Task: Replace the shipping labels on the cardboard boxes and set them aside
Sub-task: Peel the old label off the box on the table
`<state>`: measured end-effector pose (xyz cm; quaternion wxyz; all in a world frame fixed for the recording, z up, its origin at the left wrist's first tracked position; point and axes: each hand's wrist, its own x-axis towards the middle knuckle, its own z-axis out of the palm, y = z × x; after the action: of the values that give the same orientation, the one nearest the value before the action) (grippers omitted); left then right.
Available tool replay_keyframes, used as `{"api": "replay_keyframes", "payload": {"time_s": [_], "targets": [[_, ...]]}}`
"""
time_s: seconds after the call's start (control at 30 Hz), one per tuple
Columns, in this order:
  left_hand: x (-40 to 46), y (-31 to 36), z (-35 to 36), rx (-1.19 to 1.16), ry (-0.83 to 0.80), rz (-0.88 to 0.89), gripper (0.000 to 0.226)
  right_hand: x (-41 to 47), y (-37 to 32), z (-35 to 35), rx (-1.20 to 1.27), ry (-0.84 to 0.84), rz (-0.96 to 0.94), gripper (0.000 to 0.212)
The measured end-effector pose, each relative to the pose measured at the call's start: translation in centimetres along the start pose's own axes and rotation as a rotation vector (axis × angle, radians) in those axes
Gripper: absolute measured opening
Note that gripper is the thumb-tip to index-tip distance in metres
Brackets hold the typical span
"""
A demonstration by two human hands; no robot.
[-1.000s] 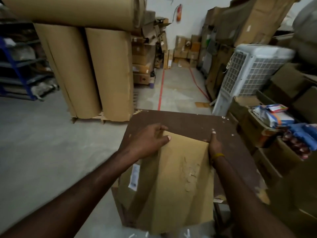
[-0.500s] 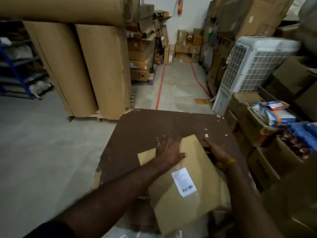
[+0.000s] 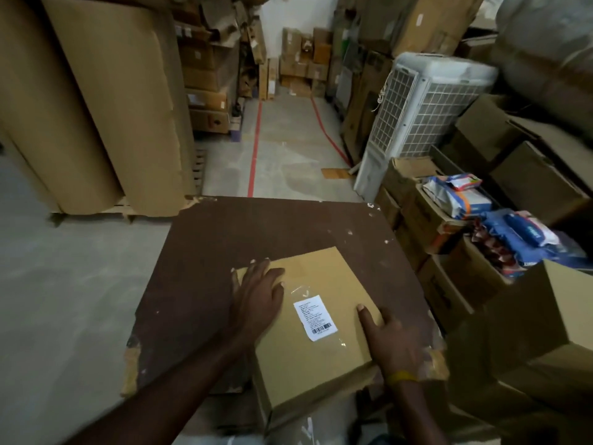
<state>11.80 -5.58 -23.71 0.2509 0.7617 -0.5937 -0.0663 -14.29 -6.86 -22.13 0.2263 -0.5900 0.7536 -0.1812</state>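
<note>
1. A flat, square-cornered cardboard box [image 3: 321,342] lies on the dark brown table [image 3: 256,239], its near edge overhanging the table's front; its top is smooth matte kraft.
2. A white rectangular shipping label [image 3: 315,317], printed with small text and a barcode, sits near the middle of the box top under a glossy strip of clear tape.
3. The left hand [image 3: 258,298] rests palm-down on the box's far-left corner, fingers straight and spread — pressing, gripping nothing.
4. The right hand [image 3: 390,340] lies on the box's right edge, index finger extended along the top; whether the other fingers curl over the side cannot be told. A yellow band circles the wrist.
5. The table's surface is worn — chipped pale at edges and corners, flecked with white scraps.
6. Tall brown paper rolls [image 3: 106,101] stand at left; a white grilled air cooler [image 3: 423,107] stands at right, above stacked cartons.
</note>
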Motion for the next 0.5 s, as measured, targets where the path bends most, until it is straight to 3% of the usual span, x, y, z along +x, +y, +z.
{"api": "replay_keyframes", "payload": {"time_s": [0.07,0.2,0.3,0.4,0.5], "targets": [[2.1,-0.7,-0.2,0.001,-0.052,0.009,0.049,-0.3,-1.3,0.9,-0.069,0.069,-0.030,0.061],[5.5,-1.5,-0.3,-0.041,-0.151,0.041,0.040,0.6,-3.9,2.9,-0.119,0.216,-0.406,0.047],[7.3,-1.6,-0.2,-0.057,-0.176,0.088,0.040,1.5,-7.2,4.2,-0.049,0.187,-0.609,0.026],[9.1,-1.7,0.0,-0.069,-0.220,0.143,0.041,3.4,-9.4,5.5,-0.120,0.130,-0.671,0.019],[10.0,-1.7,0.2,-0.076,-0.229,0.167,0.041,5.1,-10.3,6.2,-0.153,0.049,-0.564,0.032]]}}
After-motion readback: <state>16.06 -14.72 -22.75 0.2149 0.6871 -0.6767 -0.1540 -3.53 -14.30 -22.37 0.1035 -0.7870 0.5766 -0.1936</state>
